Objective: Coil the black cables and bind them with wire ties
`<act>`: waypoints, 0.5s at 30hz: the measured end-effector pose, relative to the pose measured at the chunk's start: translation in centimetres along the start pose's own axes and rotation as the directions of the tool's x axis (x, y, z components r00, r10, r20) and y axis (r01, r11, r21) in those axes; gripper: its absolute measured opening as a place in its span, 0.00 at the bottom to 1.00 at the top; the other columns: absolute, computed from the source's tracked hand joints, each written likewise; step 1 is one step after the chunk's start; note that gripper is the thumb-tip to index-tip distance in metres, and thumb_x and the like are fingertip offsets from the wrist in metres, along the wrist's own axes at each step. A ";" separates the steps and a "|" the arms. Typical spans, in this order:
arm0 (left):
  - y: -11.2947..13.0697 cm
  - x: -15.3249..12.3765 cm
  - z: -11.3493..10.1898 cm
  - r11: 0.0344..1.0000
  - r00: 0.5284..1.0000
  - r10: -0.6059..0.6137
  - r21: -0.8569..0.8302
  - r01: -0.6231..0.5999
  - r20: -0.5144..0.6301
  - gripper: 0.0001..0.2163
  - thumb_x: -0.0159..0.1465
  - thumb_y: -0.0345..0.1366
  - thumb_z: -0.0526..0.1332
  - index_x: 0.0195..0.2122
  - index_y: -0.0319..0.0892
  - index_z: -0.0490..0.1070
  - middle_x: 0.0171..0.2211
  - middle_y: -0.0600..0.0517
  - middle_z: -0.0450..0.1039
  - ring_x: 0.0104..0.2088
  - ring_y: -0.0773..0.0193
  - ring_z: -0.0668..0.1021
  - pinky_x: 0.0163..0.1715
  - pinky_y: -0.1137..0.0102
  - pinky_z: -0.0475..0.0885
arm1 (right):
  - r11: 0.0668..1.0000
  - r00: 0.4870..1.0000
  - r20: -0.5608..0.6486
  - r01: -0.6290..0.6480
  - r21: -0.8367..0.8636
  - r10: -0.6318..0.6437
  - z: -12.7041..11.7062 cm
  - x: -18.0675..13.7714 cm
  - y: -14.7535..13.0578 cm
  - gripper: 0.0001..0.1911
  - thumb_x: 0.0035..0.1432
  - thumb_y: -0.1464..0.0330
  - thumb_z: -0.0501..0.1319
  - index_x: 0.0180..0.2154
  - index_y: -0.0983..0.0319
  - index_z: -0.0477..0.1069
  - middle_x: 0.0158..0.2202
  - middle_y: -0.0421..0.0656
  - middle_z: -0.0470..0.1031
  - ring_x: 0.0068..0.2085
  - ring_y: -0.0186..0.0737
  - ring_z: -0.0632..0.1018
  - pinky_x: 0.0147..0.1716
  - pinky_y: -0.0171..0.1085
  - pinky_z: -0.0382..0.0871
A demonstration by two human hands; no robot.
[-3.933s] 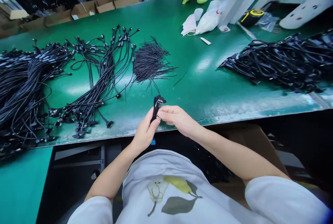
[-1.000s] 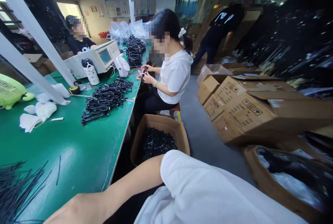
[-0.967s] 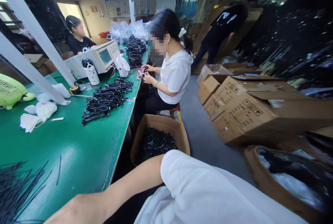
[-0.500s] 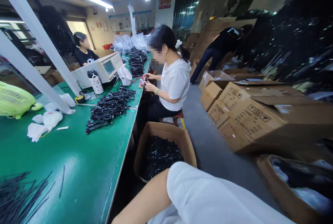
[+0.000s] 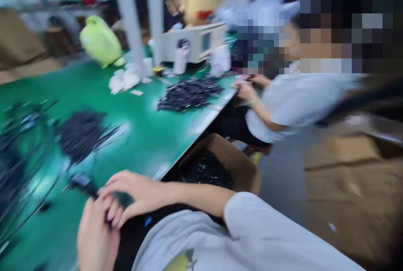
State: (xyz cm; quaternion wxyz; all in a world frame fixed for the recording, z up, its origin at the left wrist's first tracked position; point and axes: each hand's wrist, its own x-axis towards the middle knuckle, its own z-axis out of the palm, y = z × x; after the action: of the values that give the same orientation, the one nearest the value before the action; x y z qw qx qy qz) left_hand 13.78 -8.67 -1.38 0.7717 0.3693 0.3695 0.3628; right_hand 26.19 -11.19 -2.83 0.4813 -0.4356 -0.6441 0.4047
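Note:
Close to the near table edge, my left hand (image 5: 98,229) is closed round a black cable, whose thick dark end (image 5: 83,181) sticks out beyond the fingers over the green table. My right hand (image 5: 135,191) comes in from the right, its fingers curled over the same cable and meeting the left fingers. Motion blur and the fingers hide most of what is held. Just past the hands lies a heap of thin black strips (image 5: 82,134). Tangled black cables (image 5: 12,166) lie to the left.
Farther along the green table (image 5: 138,132) are a pile of black cables (image 5: 190,93), a white instrument (image 5: 195,42) and a green fan (image 5: 100,42). A seated co-worker (image 5: 302,98) works at the right edge. A carton (image 5: 242,161) of black parts stands on the floor; more cartons (image 5: 349,195) are right.
My view has swung left and down. Both my hands, out of view before, now show with the black cable. The strips, cable pile and co-worker appear farther right in the picture.

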 end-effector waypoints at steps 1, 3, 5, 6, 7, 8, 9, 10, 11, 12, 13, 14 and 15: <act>-0.5 -0.2 -0.5 0.999 0.998 0.041 -0.020 -0.042 -0.039 0.10 0.59 0.36 0.66 0.30 0.41 0.63 0.20 0.61 0.56 0.17 0.76 0.60 0.13 0.81 0.55 | 1.000 1.000 -0.004 -0.005 -0.003 0.005 0.2 -0.5 0.1 0.35 0.42 0.65 0.73 0.54 0.61 0.67 0.57 0.48 0.66 0.61 0.42 0.65 0.62 0.41 0.55; -1.3 0.4 -1.6 0.991 0.987 0.133 0.006 -0.133 -0.087 0.11 0.58 0.40 0.65 0.32 0.42 0.64 0.21 0.61 0.56 0.18 0.76 0.59 0.14 0.81 0.55 | 0.994 0.996 -0.030 -0.083 0.076 0.085 0.2 -0.9 0.8 0.36 0.50 0.64 0.69 0.59 0.59 0.60 0.59 0.49 0.63 0.59 0.42 0.67 0.58 0.43 0.63; -1.9 1.5 -2.9 0.988 0.988 0.140 0.069 -0.135 -0.064 0.12 0.61 0.42 0.63 0.40 0.42 0.65 0.24 0.59 0.59 0.20 0.75 0.62 0.17 0.80 0.59 | 0.987 0.980 -0.113 -0.159 0.038 0.162 0.0 -0.6 1.9 0.30 0.57 0.62 0.63 0.59 0.59 0.60 0.58 0.50 0.64 0.55 0.41 0.71 0.55 0.44 0.66; -2.1 2.0 -3.4 0.987 0.989 0.141 0.088 -0.138 -0.037 0.12 0.62 0.42 0.61 0.42 0.42 0.64 0.25 0.58 0.60 0.21 0.74 0.64 0.19 0.79 0.61 | 0.984 0.975 -0.138 -0.177 0.000 0.175 0.0 -0.3 2.3 0.28 0.59 0.61 0.61 0.59 0.59 0.60 0.57 0.50 0.64 0.54 0.42 0.72 0.54 0.45 0.67; -2.3 2.4 -3.9 0.983 0.990 0.143 0.113 -0.142 -0.003 0.12 0.64 0.43 0.59 0.44 0.42 0.63 0.27 0.58 0.61 0.23 0.74 0.65 0.21 0.77 0.63 | 0.983 0.974 -0.148 -0.179 -0.044 0.171 0.1 0.0 2.7 0.26 0.60 0.61 0.59 0.58 0.59 0.61 0.56 0.50 0.65 0.54 0.43 0.71 0.54 0.46 0.67; -2.5 2.6 -4.2 0.978 0.989 0.147 0.143 -0.150 0.030 0.13 0.65 0.44 0.58 0.44 0.42 0.63 0.28 0.57 0.61 0.24 0.73 0.66 0.23 0.76 0.64 | 0.982 0.977 -0.141 -0.171 -0.078 0.159 0.2 0.2 3.0 0.25 0.61 0.60 0.58 0.58 0.59 0.61 0.56 0.50 0.64 0.55 0.44 0.71 0.54 0.46 0.66; -2.7 2.7 -4.4 0.971 0.987 0.151 0.177 -0.160 0.062 0.13 0.65 0.44 0.57 0.45 0.42 0.62 0.29 0.56 0.61 0.25 0.72 0.66 0.25 0.75 0.65 | 0.982 0.980 -0.127 -0.163 -0.095 0.151 0.4 0.5 3.2 0.24 0.62 0.59 0.56 0.58 0.59 0.62 0.56 0.51 0.65 0.55 0.44 0.71 0.54 0.46 0.67; -2.9 2.7 -4.4 0.961 0.984 0.150 0.219 -0.167 0.092 0.14 0.65 0.44 0.57 0.46 0.42 0.62 0.30 0.56 0.61 0.26 0.71 0.67 0.26 0.74 0.66 | 0.981 0.981 -0.118 -0.167 -0.097 0.156 0.7 0.8 3.3 0.23 0.64 0.58 0.54 0.57 0.59 0.62 0.55 0.51 0.65 0.53 0.44 0.72 0.52 0.45 0.69; -3.1 2.7 -4.4 0.948 0.983 0.143 0.268 -0.170 0.116 0.15 0.65 0.45 0.57 0.47 0.42 0.61 0.30 0.55 0.62 0.27 0.70 0.67 0.28 0.73 0.67 | 0.978 0.978 -0.118 -0.185 -0.091 0.174 0.9 1.2 3.4 0.22 0.65 0.57 0.52 0.56 0.60 0.64 0.54 0.50 0.66 0.51 0.43 0.73 0.50 0.44 0.70; -3.2 2.7 -4.3 0.932 0.982 0.133 0.320 -0.170 0.134 0.15 0.65 0.44 0.57 0.49 0.42 0.60 0.31 0.54 0.63 0.28 0.69 0.68 0.29 0.72 0.67 | 0.975 0.972 -0.126 -0.207 -0.077 0.197 1.2 1.5 3.4 0.22 0.66 0.56 0.50 0.55 0.60 0.65 0.52 0.50 0.67 0.48 0.42 0.74 0.47 0.42 0.72; -3.3 2.6 -4.3 0.914 0.981 0.124 0.369 -0.170 0.146 0.17 0.65 0.44 0.56 0.51 0.42 0.59 0.32 0.53 0.63 0.29 0.68 0.68 0.30 0.71 0.68 | 0.971 0.964 -0.134 -0.235 -0.046 0.227 1.4 1.9 3.5 0.23 0.66 0.56 0.48 0.53 0.61 0.67 0.50 0.50 0.69 0.45 0.40 0.75 0.42 0.40 0.74; -3.4 2.7 -4.2 0.894 0.981 0.123 0.412 -0.175 0.152 0.17 0.65 0.43 0.56 0.52 0.42 0.58 0.33 0.53 0.64 0.29 0.67 0.69 0.31 0.70 0.68 | 0.963 0.954 -0.134 -0.270 0.009 0.269 1.5 2.3 3.6 0.24 0.66 0.55 0.46 0.52 0.61 0.68 0.48 0.49 0.70 0.41 0.38 0.76 0.37 0.37 0.74; -3.5 2.7 -4.2 0.875 0.979 0.127 0.446 -0.185 0.158 0.18 0.66 0.42 0.56 0.53 0.42 0.57 0.33 0.53 0.64 0.29 0.66 0.69 0.31 0.69 0.68 | 0.947 0.941 -0.116 -0.309 0.088 0.318 1.5 2.6 3.8 0.25 0.66 0.54 0.46 0.51 0.61 0.69 0.46 0.48 0.72 0.36 0.36 0.75 0.32 0.34 0.73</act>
State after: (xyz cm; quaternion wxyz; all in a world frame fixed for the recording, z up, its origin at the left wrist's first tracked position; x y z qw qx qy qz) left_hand 12.52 -6.79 -7.00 0.6522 0.5915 0.3649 0.3027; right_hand 24.97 -7.71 -6.00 0.4658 -0.5411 -0.5200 0.4689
